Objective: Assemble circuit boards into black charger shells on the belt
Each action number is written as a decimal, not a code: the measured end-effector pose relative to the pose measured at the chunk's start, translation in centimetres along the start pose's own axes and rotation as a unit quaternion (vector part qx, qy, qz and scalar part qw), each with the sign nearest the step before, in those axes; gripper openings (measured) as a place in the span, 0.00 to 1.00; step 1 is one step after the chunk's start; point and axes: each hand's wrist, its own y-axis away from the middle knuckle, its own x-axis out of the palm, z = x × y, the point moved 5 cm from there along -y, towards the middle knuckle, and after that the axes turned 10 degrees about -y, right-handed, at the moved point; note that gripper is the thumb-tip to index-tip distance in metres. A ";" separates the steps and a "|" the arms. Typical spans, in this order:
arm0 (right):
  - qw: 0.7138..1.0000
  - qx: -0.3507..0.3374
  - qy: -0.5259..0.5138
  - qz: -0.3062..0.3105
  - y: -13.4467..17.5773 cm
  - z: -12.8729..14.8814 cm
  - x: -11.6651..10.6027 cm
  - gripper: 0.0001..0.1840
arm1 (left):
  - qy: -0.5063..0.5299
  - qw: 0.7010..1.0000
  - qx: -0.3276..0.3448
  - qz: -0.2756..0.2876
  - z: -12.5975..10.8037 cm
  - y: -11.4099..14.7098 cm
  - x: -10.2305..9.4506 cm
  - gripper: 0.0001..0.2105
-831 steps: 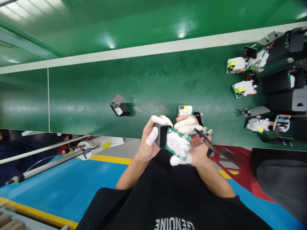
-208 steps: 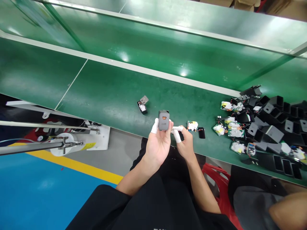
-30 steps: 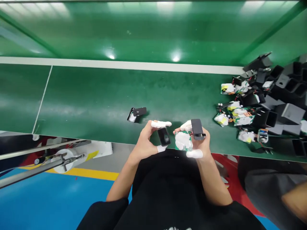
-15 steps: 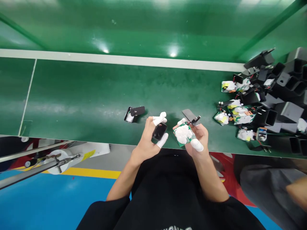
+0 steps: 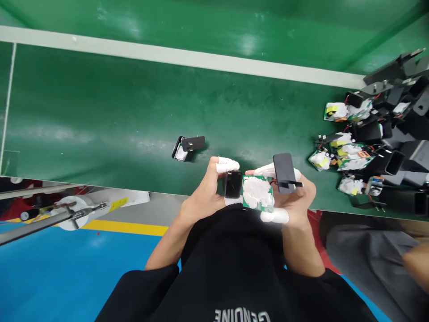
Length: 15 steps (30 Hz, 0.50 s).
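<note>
My left hand (image 5: 210, 190), with white finger cots, is closed around a black plastic housing (image 5: 233, 184) whose open end faces right and up. My right hand (image 5: 295, 201), also in finger cots, grips a green circuit board (image 5: 258, 193) covered in white compound. A black end plate with plug pins (image 5: 284, 172) hangs from the board by thin wires and rests over my right fingers. The board's left edge is right beside the housing's mouth; whether they touch I cannot tell. A black housing with a board inside and a tilted plate (image 5: 189, 146) lies on the table, left of my hands.
On the right of the green table (image 5: 117, 112) lie several coated circuit boards (image 5: 355, 163) and black housings (image 5: 390, 162) in a heap. A pale ledge (image 5: 167, 57) runs along the back. A person's arm (image 5: 416, 264) shows at the lower right.
My hands have come together, bringing the board up to the housing's opening. The board has levelled, and the pin plate has turned upright. The view has shifted slightly.
</note>
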 end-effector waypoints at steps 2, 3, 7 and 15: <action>0.999 -0.011 0.034 0.013 0.1 0.4 0.0 0.32 | 0.007 1.000 0.016 -0.001 -0.2 -0.1 0.0 0.37; 0.998 -0.016 0.053 0.017 0.2 0.6 0.0 0.31 | 0.009 1.000 0.023 0.002 -0.3 -0.1 0.0 0.38; 0.993 -0.026 0.113 0.031 0.2 1.3 0.4 0.32 | 0.013 0.999 0.031 0.002 -0.5 -0.1 -0.2 0.37; 0.985 -0.037 0.151 0.080 -0.3 1.8 1.6 0.30 | -0.007 0.997 0.075 -0.013 -1.4 -0.5 -0.5 0.33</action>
